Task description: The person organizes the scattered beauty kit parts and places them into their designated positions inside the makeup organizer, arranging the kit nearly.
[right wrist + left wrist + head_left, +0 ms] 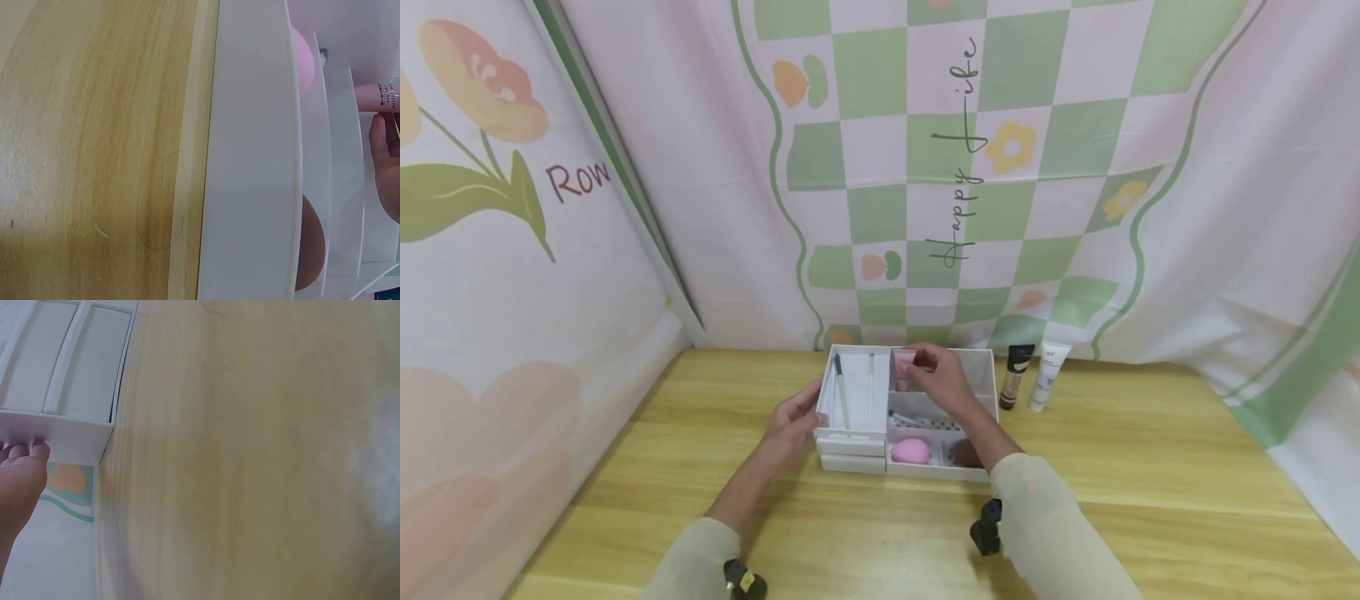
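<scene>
A white desktop organizer (pixel 942 472) stands on the table against the back curtain. My left hand (pixel 793 423) rests on its left side; in the left wrist view the fingertips (pixel 40 450) touch the side wall beside two drawer fronts. My right hand (pixel 942 382) reaches over the organizer and pinches a pink tube (pixel 903 368) in the back compartment, next to the divider. Printed lettering shows on the pink tube (pixel 380 97) in the right wrist view. The tube's lower end is hidden behind a divider there.
Two makeup brushes (pixel 842 392) lie in the organizer's left tray. A pink sponge (pixel 910 452) and a brown rounded item (pixel 964 453) sit in the front compartments, with dotted items (pixel 925 422) behind them. A black tube (pixel 1017 379) and a white tube (pixel 1048 379) stand to the right.
</scene>
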Demonstrator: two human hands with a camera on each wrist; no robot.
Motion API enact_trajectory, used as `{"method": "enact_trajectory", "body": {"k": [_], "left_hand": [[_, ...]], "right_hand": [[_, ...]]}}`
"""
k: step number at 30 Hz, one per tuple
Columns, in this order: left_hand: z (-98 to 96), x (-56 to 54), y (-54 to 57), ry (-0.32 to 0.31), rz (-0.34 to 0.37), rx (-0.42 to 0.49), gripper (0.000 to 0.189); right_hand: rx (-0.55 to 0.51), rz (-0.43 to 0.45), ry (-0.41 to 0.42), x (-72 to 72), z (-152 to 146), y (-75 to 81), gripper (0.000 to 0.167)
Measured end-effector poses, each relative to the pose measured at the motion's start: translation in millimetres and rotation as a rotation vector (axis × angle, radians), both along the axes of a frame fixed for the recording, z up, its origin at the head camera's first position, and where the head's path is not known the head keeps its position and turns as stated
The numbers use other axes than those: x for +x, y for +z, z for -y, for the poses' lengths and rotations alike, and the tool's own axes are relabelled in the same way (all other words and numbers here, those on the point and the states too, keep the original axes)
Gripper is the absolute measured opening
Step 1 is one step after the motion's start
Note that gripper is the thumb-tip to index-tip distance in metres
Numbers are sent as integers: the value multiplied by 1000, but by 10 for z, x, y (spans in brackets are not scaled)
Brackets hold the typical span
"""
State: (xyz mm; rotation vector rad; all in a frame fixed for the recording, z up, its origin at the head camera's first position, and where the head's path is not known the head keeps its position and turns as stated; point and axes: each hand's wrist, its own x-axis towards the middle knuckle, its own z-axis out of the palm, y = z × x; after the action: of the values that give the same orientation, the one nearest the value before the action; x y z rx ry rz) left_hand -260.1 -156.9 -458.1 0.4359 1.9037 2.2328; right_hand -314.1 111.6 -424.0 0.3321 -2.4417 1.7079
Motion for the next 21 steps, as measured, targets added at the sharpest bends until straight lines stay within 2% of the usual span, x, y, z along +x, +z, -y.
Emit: {"method": "enact_trajectory", "body": {"k": [7, 12, 21], "left_hand": [[-7, 4, -5, 11, 3, 4, 73], [-4, -5, -11, 11, 15, 2, 73], [-3, -10, -7, -4, 2, 4, 73]], "right_hand": [[-23, -12, 15, 24, -80, 63, 45], [25, -53, -18, 54, -215, 176, 50], [131, -213, -116, 143, -737, 475, 34]]}}
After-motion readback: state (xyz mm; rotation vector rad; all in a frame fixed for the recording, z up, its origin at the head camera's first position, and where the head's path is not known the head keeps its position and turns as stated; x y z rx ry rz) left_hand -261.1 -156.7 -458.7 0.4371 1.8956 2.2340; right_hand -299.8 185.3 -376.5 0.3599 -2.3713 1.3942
